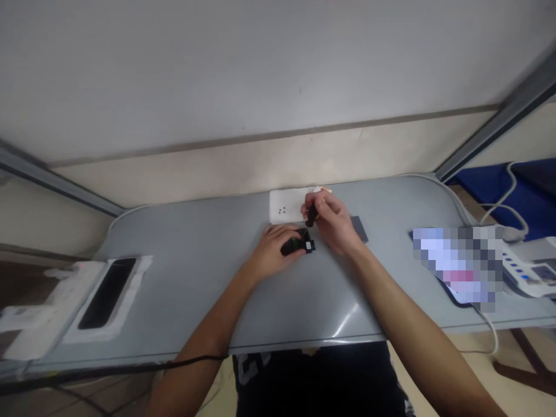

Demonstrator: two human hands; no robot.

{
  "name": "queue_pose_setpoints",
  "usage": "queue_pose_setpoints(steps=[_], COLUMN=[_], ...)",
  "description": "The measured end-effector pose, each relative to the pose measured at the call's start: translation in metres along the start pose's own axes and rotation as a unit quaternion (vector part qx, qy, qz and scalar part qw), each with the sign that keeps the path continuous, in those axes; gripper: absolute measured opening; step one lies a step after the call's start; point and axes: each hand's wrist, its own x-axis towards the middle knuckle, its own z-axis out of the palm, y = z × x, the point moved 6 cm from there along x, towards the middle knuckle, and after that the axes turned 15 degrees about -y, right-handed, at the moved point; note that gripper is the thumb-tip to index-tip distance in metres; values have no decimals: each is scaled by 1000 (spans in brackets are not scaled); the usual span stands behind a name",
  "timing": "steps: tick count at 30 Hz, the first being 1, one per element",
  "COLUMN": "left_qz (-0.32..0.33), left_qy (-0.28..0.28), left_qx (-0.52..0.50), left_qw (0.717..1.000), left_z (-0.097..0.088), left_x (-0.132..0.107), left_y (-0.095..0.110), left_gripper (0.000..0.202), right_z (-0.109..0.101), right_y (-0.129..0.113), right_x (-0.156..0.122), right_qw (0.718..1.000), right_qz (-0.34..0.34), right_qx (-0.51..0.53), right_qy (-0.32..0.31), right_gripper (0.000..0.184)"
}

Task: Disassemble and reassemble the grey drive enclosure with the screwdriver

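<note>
My left hand is closed around a small black electronic device with a bit of green and a white label, keeping it on the table. Just above and to the right, my right hand grips a short black and yellow screwdriver; its tip is too small to make out. Behind the hands lies a white sheet of paper, partly covered by my right hand. Several tiny dark pieces, like screws, are on it. A flat dark grey piece rests beside my right wrist.
On the left, a black phone lies on white paper next to a white power strip. A tablet or phone with a blurred screen and another power strip are at the right. A cable runs along the grey table's edge.
</note>
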Motion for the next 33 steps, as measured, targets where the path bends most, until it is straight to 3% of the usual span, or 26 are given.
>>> queue_pose_setpoints(steps=[6, 11, 16, 21, 25, 30, 33], left_qz=[1, -8, -4, -6, -11, -2, -6], left_qy=[-1, -3, -10, -13, -15, -8, -15], left_qx=[-4, 3, -5, -7, -8, -4, 2], left_qw=[1000, 1000, 1000, 1000, 1000, 1000, 1000], left_z=[1, 1, 1, 0, 1, 1, 2], left_x=[0, -1, 0, 0, 0, -1, -1], left_y=[-1, -2, -1, 0, 0, 1, 0], left_gripper=[22, 22, 21, 21, 20, 21, 21], right_z=[-6, -4, -3, -4, -2, 0, -2], right_y=[0, 1, 0, 3, 4, 1, 1], right_x=[-1, 4, -1, -1, 2, -3, -4], right_qw=[999, 1000, 1000, 999, 1000, 1000, 1000], right_qz=[-8, -7, 10, -6, 0, 16, 13], right_qx=[-23, 17, -5, -38, 15, 13, 17], right_qy=[26, 5, -17, -13, -12, -16, 3], right_gripper=[51, 52, 40, 44, 47, 33, 40])
